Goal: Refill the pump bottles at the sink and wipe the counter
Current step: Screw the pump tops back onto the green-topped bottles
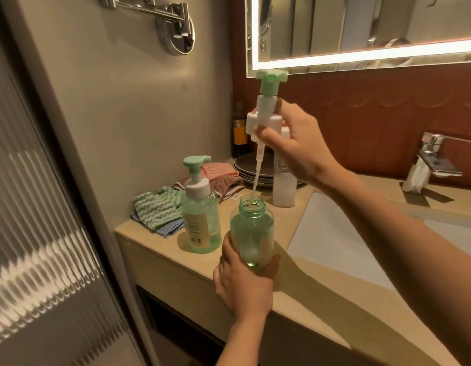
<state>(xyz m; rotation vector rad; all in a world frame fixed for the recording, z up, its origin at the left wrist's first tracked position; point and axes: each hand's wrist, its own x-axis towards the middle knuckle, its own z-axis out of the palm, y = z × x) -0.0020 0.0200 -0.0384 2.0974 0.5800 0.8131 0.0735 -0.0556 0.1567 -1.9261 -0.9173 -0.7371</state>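
The right grip (295, 143) is clamped on the white collar of the pump (264, 112), fingers curled round it. It holds the pump high, so that only the tip of its tube (256, 178) sits inside the mouth of the bottle (251, 233). The left grip (242, 283) is wrapped round that bottle's base and holds it in the air at the front edge of the tabletop (150, 249), beside the sink (334, 247). The bottle looks nearly empty — only a little liquid at the bottom.

As I judge the risks, the tube is thin and bends, so if it swings clear of the mouth it could drip soap on the tabletop. Nothing supports the bottle from below — a slack left grip would let it fall. A second bottle (200, 223) stands just beside it, and a careless wrist could topple it.
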